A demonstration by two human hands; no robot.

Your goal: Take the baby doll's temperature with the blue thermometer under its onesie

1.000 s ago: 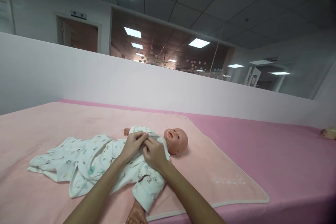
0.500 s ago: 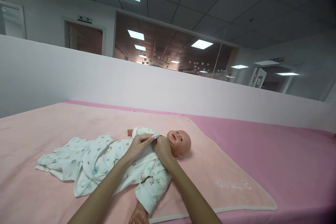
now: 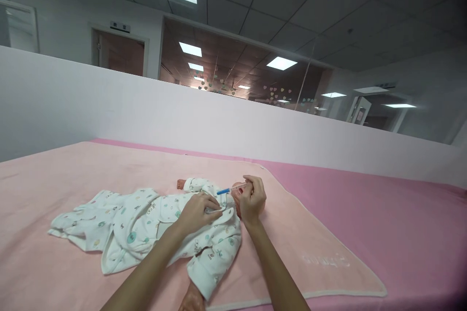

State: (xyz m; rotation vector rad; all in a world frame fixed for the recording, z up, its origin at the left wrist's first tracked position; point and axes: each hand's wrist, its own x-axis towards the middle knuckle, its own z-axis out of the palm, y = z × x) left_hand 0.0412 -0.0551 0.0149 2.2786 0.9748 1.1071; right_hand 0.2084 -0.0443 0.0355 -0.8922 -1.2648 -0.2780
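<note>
Holding blue-tipped stick [image 3: 230,189], right hand [image 3: 253,199]; white lettering [image 3: 326,260] on blanket [image 3: 288,238] blurred.

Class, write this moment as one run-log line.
left hand: on printed clothing | right hand: holds blue-tipped stick | doll: lying on pink blanket

A pink worktop [image 3: 383,218] carries a peach blanket [image 3: 299,238] across its left and middle; a clothed doll [image 3: 207,235] lies on the blanket.

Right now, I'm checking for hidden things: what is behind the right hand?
The doll's head lies behind the right hand, showing at its edges; the part directly behind the hand is covered.
</note>
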